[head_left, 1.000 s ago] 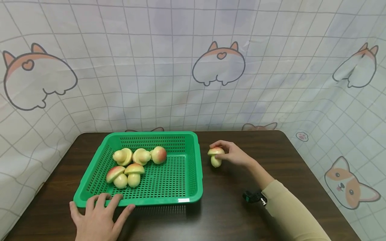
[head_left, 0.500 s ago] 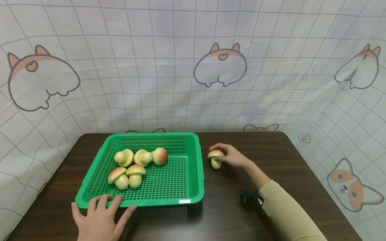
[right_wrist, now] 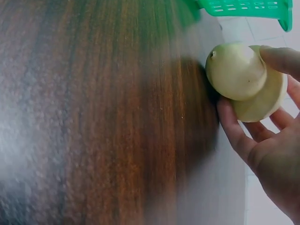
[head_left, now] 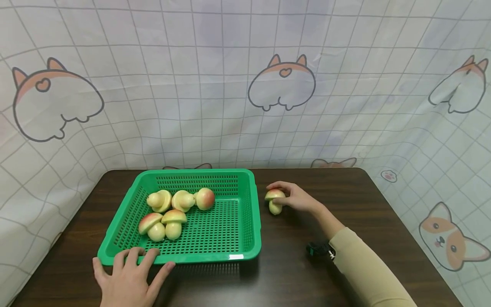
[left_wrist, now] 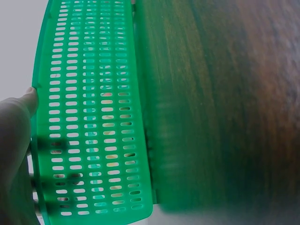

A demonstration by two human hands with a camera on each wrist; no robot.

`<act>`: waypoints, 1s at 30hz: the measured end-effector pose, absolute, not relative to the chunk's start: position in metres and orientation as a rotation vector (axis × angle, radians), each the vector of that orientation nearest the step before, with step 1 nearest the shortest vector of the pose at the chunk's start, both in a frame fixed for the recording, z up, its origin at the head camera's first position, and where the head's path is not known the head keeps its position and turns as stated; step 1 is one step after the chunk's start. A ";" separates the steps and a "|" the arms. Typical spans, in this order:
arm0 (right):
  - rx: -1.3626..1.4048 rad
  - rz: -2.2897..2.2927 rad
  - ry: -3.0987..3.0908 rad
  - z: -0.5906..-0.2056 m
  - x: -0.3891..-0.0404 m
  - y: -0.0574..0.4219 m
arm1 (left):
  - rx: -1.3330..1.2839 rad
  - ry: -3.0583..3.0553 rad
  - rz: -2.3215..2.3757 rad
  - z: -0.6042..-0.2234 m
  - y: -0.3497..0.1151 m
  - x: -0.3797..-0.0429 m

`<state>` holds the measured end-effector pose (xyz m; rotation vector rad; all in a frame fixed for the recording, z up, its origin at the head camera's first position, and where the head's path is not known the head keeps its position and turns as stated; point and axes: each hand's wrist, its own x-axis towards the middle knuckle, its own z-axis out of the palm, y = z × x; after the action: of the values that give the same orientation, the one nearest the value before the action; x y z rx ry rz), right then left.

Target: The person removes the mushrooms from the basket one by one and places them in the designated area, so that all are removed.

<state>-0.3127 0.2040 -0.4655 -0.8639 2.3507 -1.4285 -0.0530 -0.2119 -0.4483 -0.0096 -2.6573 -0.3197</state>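
Yellow-red mushroom (head_left: 273, 195) is lying right of basket (head_left: 255, 213), stem nearward, cap away; right hand (head_left: 297, 198) is grasping it; left hand (head_left: 128, 279), farther off, is gripping near rim (head_left: 199, 258).

Table (head_left: 207, 288): we took it for wood or a wood-grain facing, smooth, with a glossy sheen towards the near edge. Basket (head_left: 195, 257): looked to us like moulded plastic, smooth, faintly shiny along the rim. Mushroom-shaped pieces (head_left: 173, 230): skins smooth, softly glossy; we could not tell plastic from foam. Backdrop (head_left: 192, 128): appeared to be cloth, matt, lightly rumpled. Sleeve (head_left: 364, 266): we judged it cloth as well, plain and matt.
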 end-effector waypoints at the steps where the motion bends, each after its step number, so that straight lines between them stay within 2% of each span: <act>1: -0.859 -1.426 2.350 -0.465 -0.313 0.204 | -0.009 -2.655 -0.318 -0.448 -0.212 -0.053; 13: -0.782 -1.379 2.339 -0.457 -0.313 0.219 | -0.015 -2.653 -0.326 -0.448 -0.211 -0.053; 30: -0.835 -1.174 2.559 -0.400 -0.308 0.229 | -0.015 -2.650 -0.334 -0.447 -0.212 -0.052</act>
<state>-0.3076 0.2287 -0.3997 -0.8346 2.5589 -1.1739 -0.0518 -0.2117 -0.4466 -0.0147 -2.6498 -0.3335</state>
